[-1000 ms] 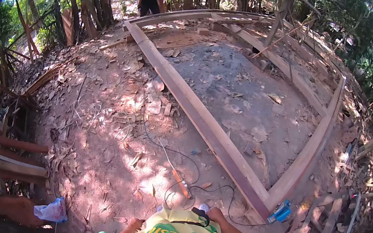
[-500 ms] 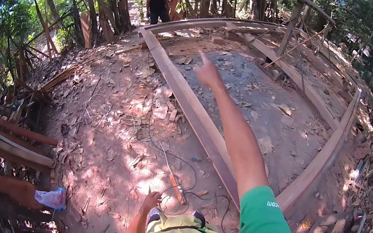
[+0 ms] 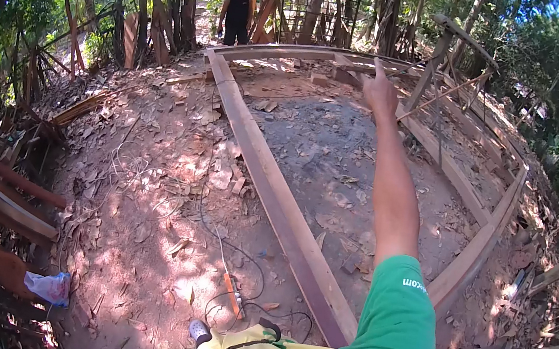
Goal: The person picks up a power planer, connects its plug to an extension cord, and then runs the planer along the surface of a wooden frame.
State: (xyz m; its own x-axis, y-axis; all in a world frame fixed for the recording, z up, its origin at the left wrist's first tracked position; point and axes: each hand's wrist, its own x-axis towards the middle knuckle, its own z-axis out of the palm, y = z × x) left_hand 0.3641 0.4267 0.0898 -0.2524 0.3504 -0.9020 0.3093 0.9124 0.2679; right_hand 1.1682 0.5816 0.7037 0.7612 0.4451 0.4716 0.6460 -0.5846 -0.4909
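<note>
Over the dirt yard [image 3: 151, 154] our right hand [image 3: 381, 88] points, forefinger out, others curled empty; the cable [image 3: 221, 259] below those fingers may trip us.

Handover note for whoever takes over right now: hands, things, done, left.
Hands: right hand raised, empty, index finger pointing toward the far end; left hand out of view.
Things: long brown wooden beam lies diagonally on the dirt, one side of a ground frame; orange-handled corded tool lies unheld near the feet; person in dark clothes stands at the far corner.
Done: frame timbers laid out.
Left: joints cannot be judged from here.
</note>
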